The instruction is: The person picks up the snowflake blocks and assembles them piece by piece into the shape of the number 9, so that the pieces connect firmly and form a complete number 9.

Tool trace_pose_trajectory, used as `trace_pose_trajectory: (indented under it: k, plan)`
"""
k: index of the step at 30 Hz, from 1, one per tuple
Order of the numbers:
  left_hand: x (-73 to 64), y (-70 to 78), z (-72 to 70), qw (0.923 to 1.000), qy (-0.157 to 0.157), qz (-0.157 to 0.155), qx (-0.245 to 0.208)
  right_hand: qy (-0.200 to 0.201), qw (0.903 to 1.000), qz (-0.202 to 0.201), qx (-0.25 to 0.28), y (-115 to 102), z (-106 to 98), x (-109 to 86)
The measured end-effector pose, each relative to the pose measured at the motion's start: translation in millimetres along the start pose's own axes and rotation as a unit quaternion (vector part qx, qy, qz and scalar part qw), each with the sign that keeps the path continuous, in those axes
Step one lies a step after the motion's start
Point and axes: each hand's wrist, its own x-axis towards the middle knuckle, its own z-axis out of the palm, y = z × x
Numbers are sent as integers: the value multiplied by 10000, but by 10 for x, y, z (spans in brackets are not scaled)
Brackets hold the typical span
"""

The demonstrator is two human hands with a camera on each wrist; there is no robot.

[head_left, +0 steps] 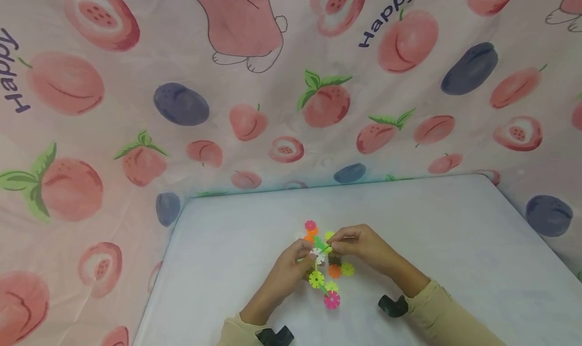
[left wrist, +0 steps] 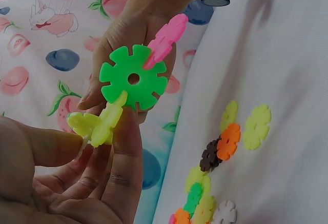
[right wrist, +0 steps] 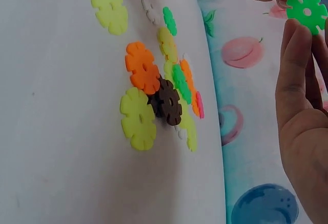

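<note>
Both hands meet in the head view, holding a small joined chain of notched plastic flower discs between them. My left hand [head_left: 287, 266] pinches the chain's yellow discs [left wrist: 106, 124] between thumb and fingers; a sliver of white shows by the thumb in the left wrist view. The right hand [head_left: 367, 247] grips a green disc [right wrist: 307, 12] by its edge, fingers partly out of frame in the right wrist view. In the left wrist view a pink disc [left wrist: 168, 37] is slotted into the green disc's rim, and a yellow disc joins its lower side.
Loose discs lie on the white table [head_left: 218, 265] below the hands: an orange disc [right wrist: 142, 67], a dark brown disc [right wrist: 169, 102], a yellow disc [right wrist: 138, 119] and several others. A fruit-printed cloth [head_left: 254, 88] hangs behind. Black wrist devices [head_left: 393, 306] sit at both sleeves.
</note>
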Motion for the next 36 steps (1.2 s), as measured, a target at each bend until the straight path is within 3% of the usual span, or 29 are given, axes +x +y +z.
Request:
trace_pose_trajectory:
  k: [5,13,19,24,31,36]
  plan:
    - [-9,-4,-6,9999,41,-68,-148,12,9995,205,-227,29,-30,-12]
    - [4,-8,-38,9988,150,-194,-421,5,9950,169,-988,30,-75,-35]
    - [2,-21,-49,9980,291,-248,-508,-51,9800,96,-1988,125,-97,-48]
    - [11,-26,-61,9973,372,-257,-581,-126,9676,50,-2523,216,-118,-55]
    - [14,-39,-90,9964,503,-319,-611,-148,9546,530,-2928,268,-83,-61]
    - [-3,-34,-102,9961,524,-306,-643,-115,9486,625,-3099,289,-37,-81]
